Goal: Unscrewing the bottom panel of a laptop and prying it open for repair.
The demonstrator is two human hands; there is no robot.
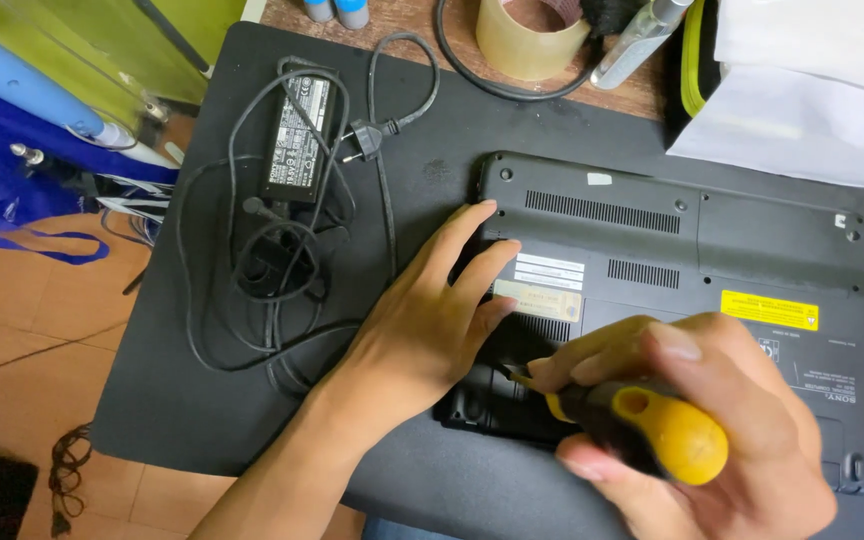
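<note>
An upturned black laptop (682,290) lay right of centre on the tabletop (192,400). The left hand (432,320) rested flat on its left edge, fingers spread. At lower right, the right hand (702,430) clenched a yellow-and-black screwdriver (642,420).

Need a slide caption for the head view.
Left hand steadies an upturned black laptop while right hand works a yellow-handled screwdriver.

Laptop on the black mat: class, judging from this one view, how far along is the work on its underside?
Done: the laptop lies upside down, and its power adapter lies apart, unplugged. In hand: the left hand steadies the base while the right hand works a yellow-and-black screwdriver at the front edge. Left: the bottom panels still sit in place.
</note>
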